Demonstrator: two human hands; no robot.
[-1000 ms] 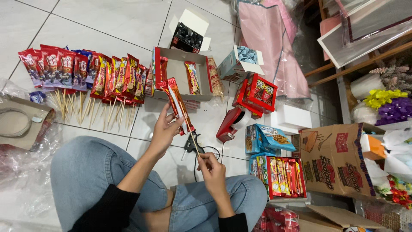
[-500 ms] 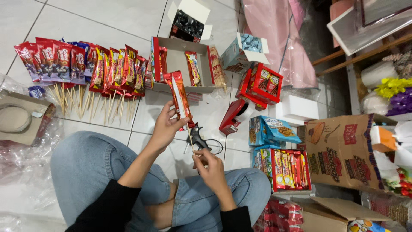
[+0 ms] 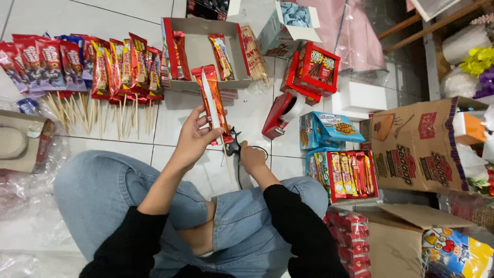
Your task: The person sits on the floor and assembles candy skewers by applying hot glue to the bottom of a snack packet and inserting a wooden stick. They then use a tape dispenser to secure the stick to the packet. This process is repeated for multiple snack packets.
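Note:
My left hand (image 3: 193,139) holds a long red-orange snack packet (image 3: 212,100) with a thin wooden skewer (image 3: 227,159) lying against it, over the white tiled floor. Just to its right, my right hand (image 3: 252,158) grips a small black glue gun (image 3: 233,143) with a black cord (image 3: 240,172), its tip close to the packet's lower end. I sit cross-legged in blue jeans (image 3: 121,198) and black sleeves.
Several snack packets on skewers (image 3: 85,64) lie in a row at the left. An open cardboard tray (image 3: 198,51) with packets and skewers sits ahead. A red tape dispenser (image 3: 280,114), snack boxes (image 3: 342,172) and cardboard cartons (image 3: 417,146) crowd the right side.
The packet now stands more upright in my left hand. My right hand, still on the glue gun, has closed in right next to the left hand at the packet's lower end.

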